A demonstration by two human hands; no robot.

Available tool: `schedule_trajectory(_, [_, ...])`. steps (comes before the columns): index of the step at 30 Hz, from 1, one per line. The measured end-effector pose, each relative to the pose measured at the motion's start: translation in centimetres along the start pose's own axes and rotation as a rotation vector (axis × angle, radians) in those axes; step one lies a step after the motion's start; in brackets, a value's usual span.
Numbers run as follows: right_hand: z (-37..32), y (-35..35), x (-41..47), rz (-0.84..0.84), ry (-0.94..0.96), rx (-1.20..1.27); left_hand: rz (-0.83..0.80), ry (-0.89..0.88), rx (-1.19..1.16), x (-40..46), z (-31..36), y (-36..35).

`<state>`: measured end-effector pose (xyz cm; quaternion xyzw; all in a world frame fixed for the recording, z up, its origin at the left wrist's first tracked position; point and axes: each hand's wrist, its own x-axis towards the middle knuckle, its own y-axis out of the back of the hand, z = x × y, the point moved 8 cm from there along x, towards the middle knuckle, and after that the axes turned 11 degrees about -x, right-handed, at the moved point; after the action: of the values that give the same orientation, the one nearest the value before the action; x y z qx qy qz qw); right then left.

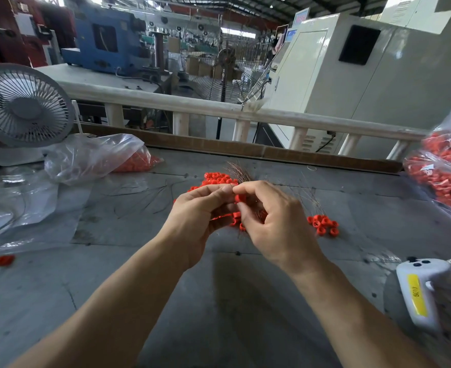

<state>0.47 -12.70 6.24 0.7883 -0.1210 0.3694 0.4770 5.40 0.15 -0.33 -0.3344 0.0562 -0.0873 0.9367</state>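
A red ring point(240, 198) sits over the middle of the counter point(245, 301), pinched between the thumb and forefinger of the right hand point(272, 221). The left hand point(200, 216) meets it fingertip to fingertip, its fingers curled round a bundle of thin wires point(239, 172) whose tips fan out above both hands. More red rings show between the palms. Just behind the hands lies a pile of rings point(219, 179), and a small cluster of rings point(324, 225) lies just right of the right hand. A lone ring point(5, 260) lies near the left edge. A clear bag point(94, 158) lies at the far left beside a white fan point(22, 104), a fuller bag point(444, 176) is at the right edge, and a white controller point(418, 290) lies near the right edge.
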Motion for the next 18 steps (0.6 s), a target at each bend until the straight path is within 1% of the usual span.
schedule_trajectory(4, [0.21,-0.02,-0.06,-0.015,-0.019,0.060,0.011,-0.038,0.033,-0.03,0.29,0.11])
schedule_trajectory(8, [0.52,0.12,-0.15,-0.014,-0.052,0.144,-0.028,-0.033,0.064,-0.17,0.39,-0.27])
schedule_trajectory(11, [0.52,0.20,-0.07,-0.029,-0.046,0.117,-0.027,-0.027,0.080,-0.25,0.40,-0.37])
schedule_trajectory(18, [0.25,0.04,0.01,-0.072,-0.042,0.123,0.042,-0.045,0.086,-0.15,-0.08,-0.12])
